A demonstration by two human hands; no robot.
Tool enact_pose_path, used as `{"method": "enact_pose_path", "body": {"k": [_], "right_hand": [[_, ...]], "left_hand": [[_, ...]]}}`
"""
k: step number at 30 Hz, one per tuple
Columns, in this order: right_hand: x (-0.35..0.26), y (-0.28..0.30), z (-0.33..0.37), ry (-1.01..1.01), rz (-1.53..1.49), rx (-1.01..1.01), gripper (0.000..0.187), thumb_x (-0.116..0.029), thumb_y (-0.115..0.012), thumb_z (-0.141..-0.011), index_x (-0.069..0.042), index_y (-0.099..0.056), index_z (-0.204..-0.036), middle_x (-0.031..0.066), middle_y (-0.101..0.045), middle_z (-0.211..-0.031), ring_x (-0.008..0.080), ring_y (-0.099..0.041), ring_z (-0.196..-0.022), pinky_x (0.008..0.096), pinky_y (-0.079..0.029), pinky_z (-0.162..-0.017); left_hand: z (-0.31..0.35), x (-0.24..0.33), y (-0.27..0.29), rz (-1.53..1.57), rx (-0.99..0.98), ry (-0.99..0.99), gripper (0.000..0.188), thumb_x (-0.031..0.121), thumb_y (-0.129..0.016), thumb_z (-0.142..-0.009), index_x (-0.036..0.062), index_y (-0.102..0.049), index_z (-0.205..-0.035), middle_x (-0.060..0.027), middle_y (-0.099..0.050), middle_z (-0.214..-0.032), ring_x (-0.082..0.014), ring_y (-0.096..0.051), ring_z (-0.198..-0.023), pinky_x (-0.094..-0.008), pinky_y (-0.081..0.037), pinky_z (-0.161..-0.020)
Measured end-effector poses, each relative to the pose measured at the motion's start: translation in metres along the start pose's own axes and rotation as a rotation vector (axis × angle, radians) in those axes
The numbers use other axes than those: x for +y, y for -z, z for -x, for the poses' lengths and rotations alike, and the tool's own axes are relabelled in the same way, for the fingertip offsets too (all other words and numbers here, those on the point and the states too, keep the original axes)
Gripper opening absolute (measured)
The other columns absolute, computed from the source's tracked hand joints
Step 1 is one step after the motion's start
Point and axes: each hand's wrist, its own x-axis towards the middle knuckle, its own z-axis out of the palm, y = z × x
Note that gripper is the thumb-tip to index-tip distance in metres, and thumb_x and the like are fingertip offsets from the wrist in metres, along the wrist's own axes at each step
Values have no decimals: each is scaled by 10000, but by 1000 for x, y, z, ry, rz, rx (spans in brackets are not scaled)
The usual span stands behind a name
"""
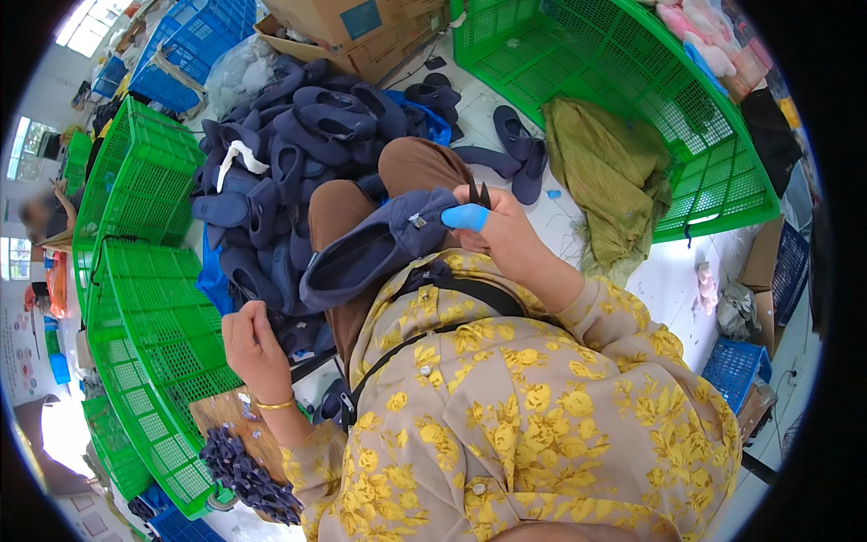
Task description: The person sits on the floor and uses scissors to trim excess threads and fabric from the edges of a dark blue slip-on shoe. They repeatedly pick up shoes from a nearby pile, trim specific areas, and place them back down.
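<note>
A navy slip-on shoe [348,262] with a small shiny ornament on its front lies across my lap. My right hand [501,230], a blue cover on its thumb, grips the shoe by its toe end. Two dark pointed blades [479,194], like thread snips, stick up from the same hand. To the left of the shoe's heel, my left hand [255,350] is raised, apart from the shoe. Its fingers are pinched together, and whatever may be between them is hidden. Beyond my knees rises a heap of similar navy shoes [307,126].
Green plastic crates [167,352] stand on the left; a larger green crate [623,54] is at the far right, beside an olive cloth [601,172]. Small navy fabric pieces [248,470] lie on a wooden board [221,414] near my left forearm. Cardboard boxes [343,23] stand behind the heap.
</note>
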Motion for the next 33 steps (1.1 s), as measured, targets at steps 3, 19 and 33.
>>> {"method": "enact_pose_path", "body": {"k": [3,19,33], "right_hand": [[11,-1,-16,-170,140,-79,74,-152,-621,-876,-87,-588,-886,-37,-504,-689,13,-368,-537,189,-265,-472],[-2,132,-34,-8,-549,280,45,-91,-499,-960,-110,-522,-994,-31,-387,-646,55,-328,-504,227,-302,-490],[0,124,-29,37,-424,269,76,-119,-477,-974,-106,-531,-1027,-43,-350,-646,57,-315,-524,236,-307,-529]], "left_hand": [[13,-35,-12,324,-40,262,56,52,-586,-902,11,-624,-902,-57,-584,-839,-150,-528,-683,-261,-428,-614],[15,-88,-55,1970,137,975,226,79,-469,-970,80,-389,-758,5,-363,-671,-101,-330,-580,-244,-346,-585],[-36,-12,-51,296,-32,318,205,41,-646,-840,19,-608,-1041,-64,-613,-1018,-165,-573,-892,-265,-467,-759]]}}
